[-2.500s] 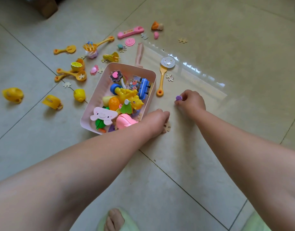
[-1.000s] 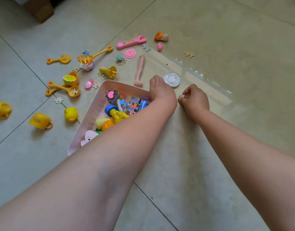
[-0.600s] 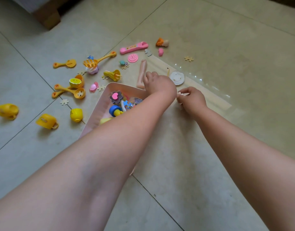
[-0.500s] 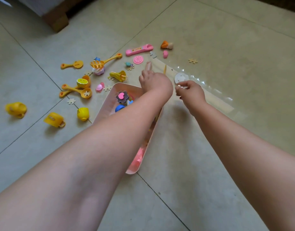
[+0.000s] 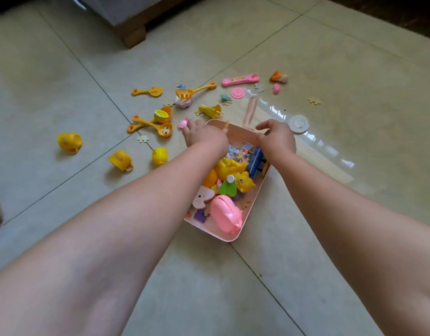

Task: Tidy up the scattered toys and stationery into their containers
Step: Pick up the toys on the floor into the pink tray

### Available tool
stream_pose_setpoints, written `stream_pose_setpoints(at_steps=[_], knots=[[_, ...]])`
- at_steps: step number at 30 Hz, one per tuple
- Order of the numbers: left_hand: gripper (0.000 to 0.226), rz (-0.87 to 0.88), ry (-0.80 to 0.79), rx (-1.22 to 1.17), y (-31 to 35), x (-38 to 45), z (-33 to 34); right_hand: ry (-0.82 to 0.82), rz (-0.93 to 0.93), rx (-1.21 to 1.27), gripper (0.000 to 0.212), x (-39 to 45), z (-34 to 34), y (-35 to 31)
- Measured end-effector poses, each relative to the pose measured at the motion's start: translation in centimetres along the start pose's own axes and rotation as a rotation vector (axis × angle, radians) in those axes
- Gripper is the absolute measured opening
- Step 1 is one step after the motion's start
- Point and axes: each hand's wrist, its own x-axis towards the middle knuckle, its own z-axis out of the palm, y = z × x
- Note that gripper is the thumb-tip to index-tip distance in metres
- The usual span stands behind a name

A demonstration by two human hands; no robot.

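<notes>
Here, one pink bin (image 5: 235, 235) sits under two hands: left hand (image 5: 204, 135) and right hand (image 5: 277, 138), finger states unclear; three yellow cups (image 5: 69, 143) lie left.

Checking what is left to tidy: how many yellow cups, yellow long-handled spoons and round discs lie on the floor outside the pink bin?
Yellow cups: 3
Yellow long-handled spoons: 4, one of them slotted
Round discs: 2, one pink, one white
Total: 9
</notes>
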Motion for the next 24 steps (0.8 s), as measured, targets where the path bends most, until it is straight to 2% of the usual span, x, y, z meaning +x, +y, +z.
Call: stream_pose_setpoints(at_steps=[5,8,11,15,24], knots=[[0.057,0.097,0.023,0.106,-1.8,0.6,0.5,-0.031,-0.084,-0.29,0.029,0.4,1.8,-1.8],[0.05,0.121,0.061,0.025,-2.3,1.3,-0.5,-0.052,-0.106,-0.37,0.032,0.8,2.2,-3.8],[0.046,0.2,0.107,-0.101,-2.0,1.5,-1.8,-0.032,-0.038,-0.339,0.033,1.4,2.1,-6.0],[0.046,0.3,0.128,-0.138,-0.9,2.1,-1.9,-0.022,0.048,-0.225,0.033,3.0,2.0,-6.1],[0.052,0.311,0.041,-0.108,4.2,4.5,-1.5,0.097,0.291,-0.17,0.039,7.2,-3.0,2.2]])
